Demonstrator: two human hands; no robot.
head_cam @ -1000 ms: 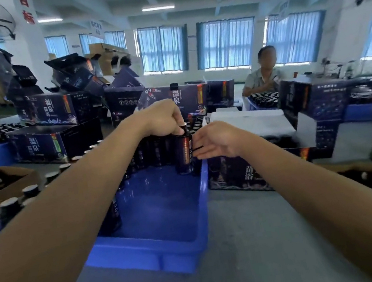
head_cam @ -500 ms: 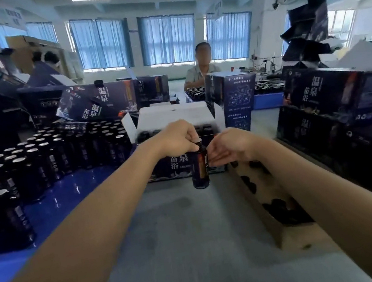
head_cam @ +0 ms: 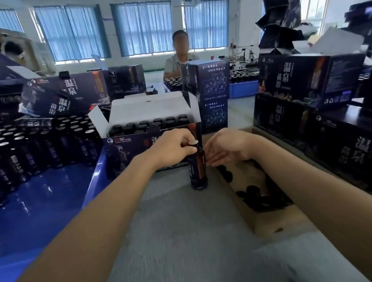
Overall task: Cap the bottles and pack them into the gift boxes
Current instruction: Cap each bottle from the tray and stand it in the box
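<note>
The bottle (head_cam: 197,170) stands on the table (head_cam: 183,238) before the open box (head_cam: 132,147), left hand (head_cam: 174,147) pinching its neck, right hand (head_cam: 227,146) loose-fingered beside it; small, rigid, probably slick glass, best gripped round the label.

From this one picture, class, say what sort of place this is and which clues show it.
Probably a factory packing room: rows of dark bottles in a blue bin, stacked printed gift boxes, and an open box holding capped bottles.

"温泉" on dark gift boxes (head_cam: 312,81)
</note>
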